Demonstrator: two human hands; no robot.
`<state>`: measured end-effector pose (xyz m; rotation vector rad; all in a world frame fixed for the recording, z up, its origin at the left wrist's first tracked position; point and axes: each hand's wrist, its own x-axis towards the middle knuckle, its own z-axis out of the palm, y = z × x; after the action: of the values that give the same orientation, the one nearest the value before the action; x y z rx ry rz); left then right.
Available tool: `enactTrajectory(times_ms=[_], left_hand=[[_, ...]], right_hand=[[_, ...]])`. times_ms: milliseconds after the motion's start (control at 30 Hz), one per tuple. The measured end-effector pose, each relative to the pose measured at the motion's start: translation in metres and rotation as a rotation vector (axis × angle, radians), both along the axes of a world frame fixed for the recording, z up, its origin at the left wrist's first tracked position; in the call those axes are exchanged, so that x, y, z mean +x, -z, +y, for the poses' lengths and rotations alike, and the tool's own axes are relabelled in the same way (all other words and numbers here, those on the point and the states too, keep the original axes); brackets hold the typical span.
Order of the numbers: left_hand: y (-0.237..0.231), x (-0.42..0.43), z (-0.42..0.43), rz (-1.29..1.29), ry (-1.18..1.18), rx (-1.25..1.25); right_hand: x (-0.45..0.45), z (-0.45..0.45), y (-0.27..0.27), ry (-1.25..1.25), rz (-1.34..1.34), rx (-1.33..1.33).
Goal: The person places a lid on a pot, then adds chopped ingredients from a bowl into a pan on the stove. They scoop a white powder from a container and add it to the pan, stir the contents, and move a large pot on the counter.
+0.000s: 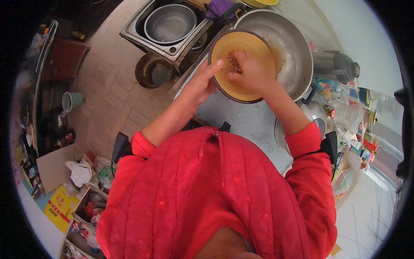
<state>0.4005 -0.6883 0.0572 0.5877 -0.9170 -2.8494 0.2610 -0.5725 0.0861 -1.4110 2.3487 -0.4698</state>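
Note:
My left hand (pixel 204 77) grips the near left rim of a yellow bowl (pixel 250 89) with a dark edge, its thumb over the rim. Inside the bowl is my right hand (pixel 250 73), blurred, with its fingers around a reddish-brown scrubber or similar tangled stuff (pixel 233 63); which of these it is I cannot tell. The bowl is tilted towards me and partly covers a large metal pan (pixel 296 58) behind it. Some brownish residue marks the pan's inner wall beside the bowl.
A metal sink (pixel 134 27) at the upper left holds a round metal basin (pixel 170 24). Below it, a rusty pot (pixel 154 71) stands on the brick floor. A thermos (pixel 336 66), a lidded metal pot (pixel 313 111) and plastic bags (pixel 349 116) crowd the right side. A purple cloth (pixel 220 9) lies at the back.

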Motion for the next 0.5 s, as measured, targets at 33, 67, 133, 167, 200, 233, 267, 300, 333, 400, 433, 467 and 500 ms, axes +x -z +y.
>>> enactTrajectory(times_ms=[33,67,133,167,200,233,267,300,333,400,433,467,500], left_hand=[[0.0,0.0,0.0,-0.004,-0.001,0.004],[0.001,0.0,0.0,-0.005,-0.001,0.001],[0.002,-0.001,0.0,-0.004,0.0,-0.001],[0.002,-0.001,-0.001,-0.001,0.001,0.001],[0.003,-0.001,-0.001,0.005,0.005,-0.006],[0.003,-0.001,-0.001,0.015,0.009,-0.001],[0.003,0.001,-0.002,0.028,0.015,-0.002],[0.003,0.001,-0.002,0.037,0.02,-0.007],[0.003,0.001,-0.002,0.029,0.02,-0.004],[0.003,0.001,-0.001,0.01,0.017,-0.011],[0.003,0.0,-0.001,0.002,0.011,-0.006],[0.003,0.0,0.0,0.0,0.005,-0.006],[0.003,0.0,0.0,0.005,-0.001,-0.012]], right_hand=[[0.006,-0.001,0.002,0.001,-0.011,-0.034],[0.009,-0.004,0.004,-0.001,-0.017,-0.02],[0.013,-0.008,0.005,-0.034,-0.043,-0.025],[0.012,-0.01,0.004,-0.008,-0.19,-0.008],[0.009,-0.012,0.001,0.018,-0.337,0.008],[0.008,-0.013,-0.002,0.083,-0.487,0.078],[0.006,-0.012,-0.008,0.13,-0.637,0.036],[0.001,-0.011,-0.016,0.216,-0.789,0.05],[-0.004,-0.009,-0.025,0.297,-0.95,0.053],[-0.013,-0.003,-0.045,0.325,-0.853,-0.017],[-0.018,0.001,-0.055,0.311,-0.822,-0.077],[-0.026,0.006,-0.064,0.319,-0.773,-0.102],[-0.035,0.012,-0.074,0.303,-0.739,-0.146]])
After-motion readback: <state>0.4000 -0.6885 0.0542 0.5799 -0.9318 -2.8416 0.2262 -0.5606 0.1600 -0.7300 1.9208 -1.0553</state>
